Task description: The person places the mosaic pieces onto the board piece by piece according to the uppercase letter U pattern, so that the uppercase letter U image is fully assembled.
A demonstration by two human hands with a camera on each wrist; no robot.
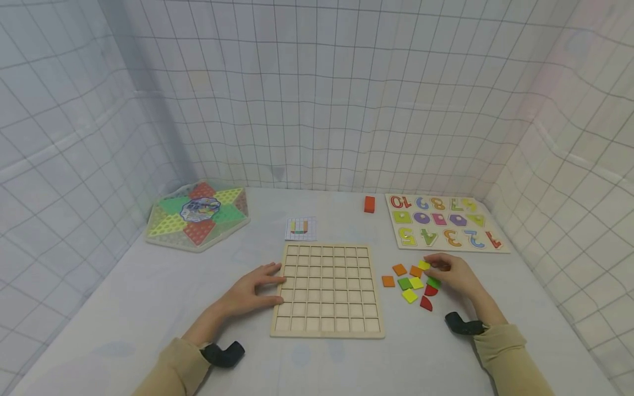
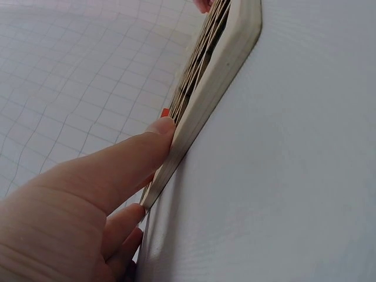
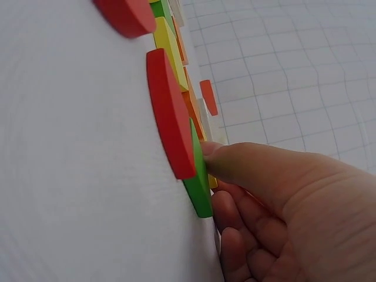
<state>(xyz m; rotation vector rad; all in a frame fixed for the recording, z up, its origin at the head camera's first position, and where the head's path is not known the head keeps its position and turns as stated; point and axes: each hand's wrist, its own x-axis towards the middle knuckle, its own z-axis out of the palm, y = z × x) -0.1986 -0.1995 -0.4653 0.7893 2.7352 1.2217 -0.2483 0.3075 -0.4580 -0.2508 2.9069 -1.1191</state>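
Note:
My left hand (image 1: pixel 250 290) rests along the left edge of a wooden grid board (image 1: pixel 327 336), its fairly straight fingers and thumb touching the frame. In the left wrist view, the thumb (image 2: pixel 135 161) lies against the board's rim. On the right, my right hand (image 1: pixel 453 273) pinches a yellow square tile (image 1: pixel 423 265) between thumb and fingers, at the far side of a group of tiles. Close to that hand are a green tile (image 3: pixel 200 182) and a red quarter-round piece (image 3: pixel 167 111). Orange tiles (image 1: pixel 388 281), another green tile (image 1: pixel 405 283) and more yellow tiles (image 1: pixel 409 296) lie nearby.
Behind the board lies a pattern card (image 1: pixel 300 229) with a coloured U shape. A red block (image 1: pixel 369 204) stands farther back. At the back right is a number-and-shape puzzle board (image 1: pixel 446 223); a star-patterned game board (image 1: pixel 198 214) lies at the back left. Gridded curtains surround the table.

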